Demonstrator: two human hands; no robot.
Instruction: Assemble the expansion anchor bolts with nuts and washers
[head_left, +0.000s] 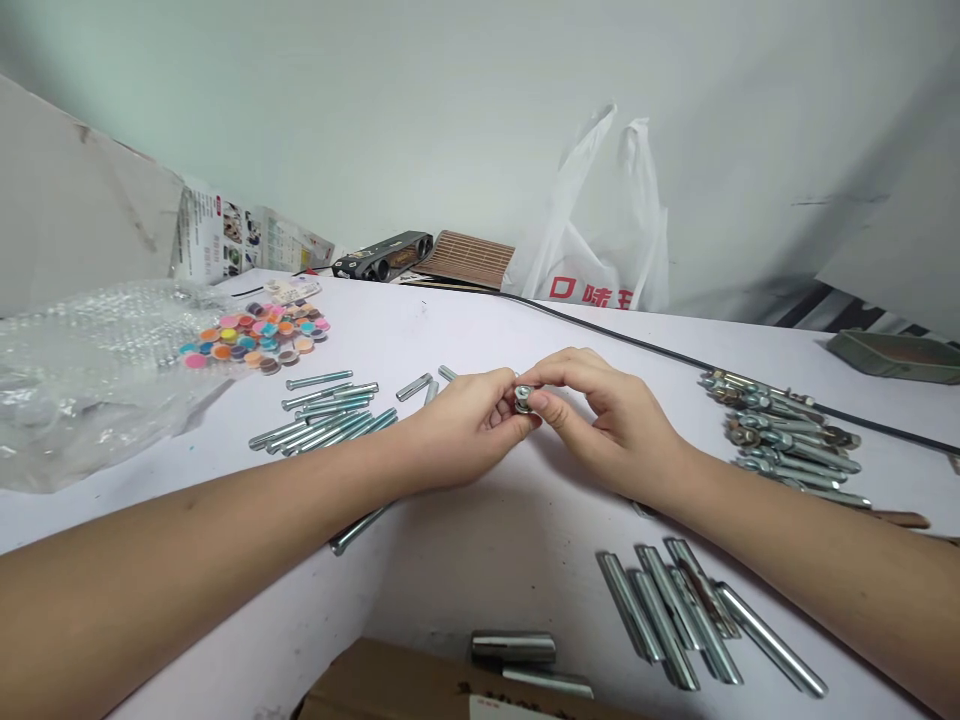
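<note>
My left hand [491, 420] and my right hand [600, 405] meet in the middle, both closed on a small shiny metal anchor bolt [523, 398]. Its end, apparently with a nut, pokes out between the fingertips; the rest is hidden in my left hand. My right thumb and index finger pinch that end. Just left of my hands lie long silver bolts [330, 415] in a loose pile. A few short metal sleeves [414, 387] rest behind my left wrist. Larger metal sleeves [667, 610] lie below my right forearm.
Several assembled anchor bolts [795, 440] are heaped at right beside a black cable [600, 340]. A cardboard box [390, 685] stands at the near edge. Colourful round discs [262, 335] and bubble wrap [97, 370] lie at left; a white plastic bag [600, 230] stands at the back.
</note>
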